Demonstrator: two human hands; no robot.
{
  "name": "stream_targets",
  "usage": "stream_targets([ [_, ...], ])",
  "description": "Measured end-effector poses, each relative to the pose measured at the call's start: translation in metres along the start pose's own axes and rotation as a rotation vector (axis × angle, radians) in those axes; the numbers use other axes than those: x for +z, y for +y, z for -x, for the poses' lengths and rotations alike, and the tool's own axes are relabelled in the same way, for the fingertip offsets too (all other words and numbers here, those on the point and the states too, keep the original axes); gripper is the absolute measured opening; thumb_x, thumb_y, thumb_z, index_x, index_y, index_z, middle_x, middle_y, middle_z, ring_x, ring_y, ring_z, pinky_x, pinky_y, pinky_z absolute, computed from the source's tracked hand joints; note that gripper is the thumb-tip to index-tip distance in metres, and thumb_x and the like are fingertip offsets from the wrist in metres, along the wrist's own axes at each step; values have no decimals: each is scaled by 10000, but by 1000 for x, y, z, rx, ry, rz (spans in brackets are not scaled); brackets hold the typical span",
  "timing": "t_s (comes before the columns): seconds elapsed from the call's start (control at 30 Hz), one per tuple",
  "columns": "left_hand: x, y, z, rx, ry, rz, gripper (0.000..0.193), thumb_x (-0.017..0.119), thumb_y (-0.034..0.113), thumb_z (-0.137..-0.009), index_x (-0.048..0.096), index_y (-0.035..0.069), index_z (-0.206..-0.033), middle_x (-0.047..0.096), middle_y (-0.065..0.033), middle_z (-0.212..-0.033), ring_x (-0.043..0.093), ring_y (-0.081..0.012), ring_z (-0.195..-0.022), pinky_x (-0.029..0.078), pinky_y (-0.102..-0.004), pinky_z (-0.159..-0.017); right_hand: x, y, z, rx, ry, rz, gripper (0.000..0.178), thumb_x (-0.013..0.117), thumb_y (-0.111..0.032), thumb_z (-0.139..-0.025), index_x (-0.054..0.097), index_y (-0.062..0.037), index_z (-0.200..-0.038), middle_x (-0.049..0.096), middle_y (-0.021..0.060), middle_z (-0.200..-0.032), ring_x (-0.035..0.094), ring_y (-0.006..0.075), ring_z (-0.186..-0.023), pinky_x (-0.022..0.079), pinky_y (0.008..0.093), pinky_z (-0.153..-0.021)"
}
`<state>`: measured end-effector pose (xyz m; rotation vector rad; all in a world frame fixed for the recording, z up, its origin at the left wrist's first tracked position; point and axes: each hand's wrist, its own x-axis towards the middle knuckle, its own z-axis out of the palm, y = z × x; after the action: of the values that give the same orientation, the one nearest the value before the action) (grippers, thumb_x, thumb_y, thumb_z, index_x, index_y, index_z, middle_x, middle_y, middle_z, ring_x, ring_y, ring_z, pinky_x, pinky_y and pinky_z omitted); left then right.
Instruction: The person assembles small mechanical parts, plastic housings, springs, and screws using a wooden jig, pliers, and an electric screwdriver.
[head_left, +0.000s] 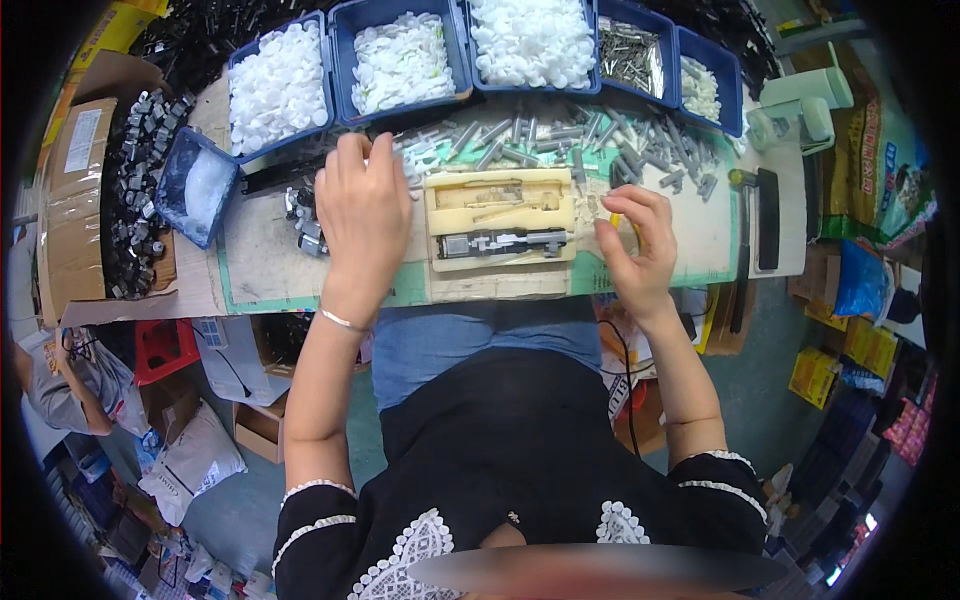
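Note:
My left hand (365, 195) is bent down over the small parts left of the cream fixture block (500, 190). Its fingers are curled and their tips are hidden, along with whatever they pinch. In the block's lower slot lies a black and grey mechanical assembly (500, 243); the upper recesses show bare moulded shapes. Just right of the block is my right hand (645, 245), fingers curved, thumb and forefinger apart at the tips. A small yellow thing (615, 219) shows inside its curl, mostly covered. Grey cylindrical parts (520, 156) lie loose beyond the block.
Blue bins of white pieces (280, 90) and a blue bin of metal pins (635, 58) line the far side. At left are a small blue tray (200, 190) and a carton of black parts (140, 190). A green-lidded jar (790, 125) stands right. Another person (80, 375) is at lower left.

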<state>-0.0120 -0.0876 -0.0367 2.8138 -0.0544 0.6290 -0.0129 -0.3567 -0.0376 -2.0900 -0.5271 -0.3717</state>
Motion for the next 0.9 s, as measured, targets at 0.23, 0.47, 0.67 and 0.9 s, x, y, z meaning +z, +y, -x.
stream_targets([
  [0.23, 2, -22, -7, 120, -112, -172, 95, 640, 92, -779, 617, 46, -859, 560, -84, -961, 531, -240, -881, 394, -343, -753, 1, -16, -23, -111, -115, 76, 189, 674, 3, -734, 661, -56, -913, 609, 74, -924, 549, 249, -879, 442, 343, -773],
  [0.47, -3, -27, -6, 186, -134, -76, 90, 552, 28, -698, 592, 47, -776, 620, -79, -966, 564, -214, -929, 397, -340, -801, 26, -30, -57, -297, -314, 110, 151, 667, -42, -745, 634, -55, -892, 603, 84, -954, 556, 259, -892, 440, 365, -793],
  [0.67, -18, -31, -1, 343, 78, 18, 119, 631, 61, -715, 628, 56, -833, 647, -59, -942, 591, -194, -864, 406, -339, -777, 54, -36, -78, -425, -332, 181, 258, 650, -80, -743, 612, -61, -998, 594, 95, -1054, 564, 269, -975, 439, 384, -844],
  [0.9, -26, -41, 20, 386, 88, 119, 136, 645, 39, -719, 640, 31, -855, 646, -98, -1010, 621, -218, -855, 443, -328, -727, 80, -35, -85, -578, -379, 465, 310, 558, -54, -745, 582, -20, -1052, 552, 60, -871, 562, 201, -841, 441, 332, -816],
])
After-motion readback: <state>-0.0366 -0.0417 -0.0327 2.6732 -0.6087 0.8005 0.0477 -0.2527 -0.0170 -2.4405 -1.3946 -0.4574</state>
